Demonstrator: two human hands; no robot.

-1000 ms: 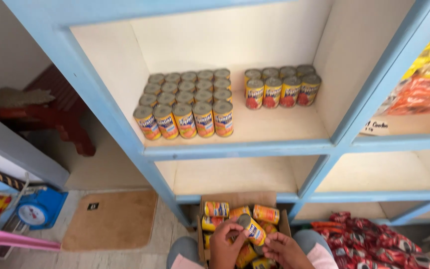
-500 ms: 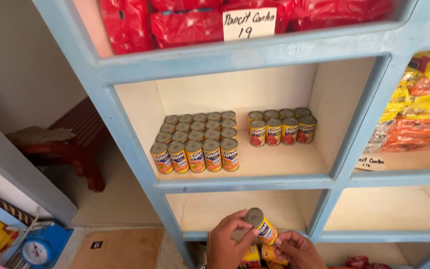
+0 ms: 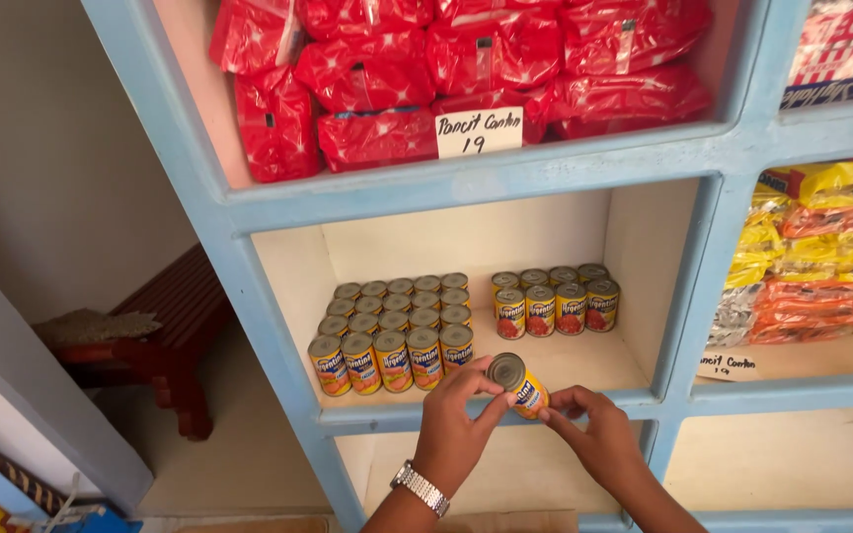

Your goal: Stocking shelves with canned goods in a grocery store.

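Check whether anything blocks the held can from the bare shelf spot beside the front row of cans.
Nothing visible does. Both hands, left hand and right hand, hold the can at the shelf edge; the bare patch right of the front row lies open.

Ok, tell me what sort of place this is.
Probably a small shop. A blue shelf unit holds rows of yellow cans, stacked red packets and handwritten price cards. The left hand and right hand hold one more can.
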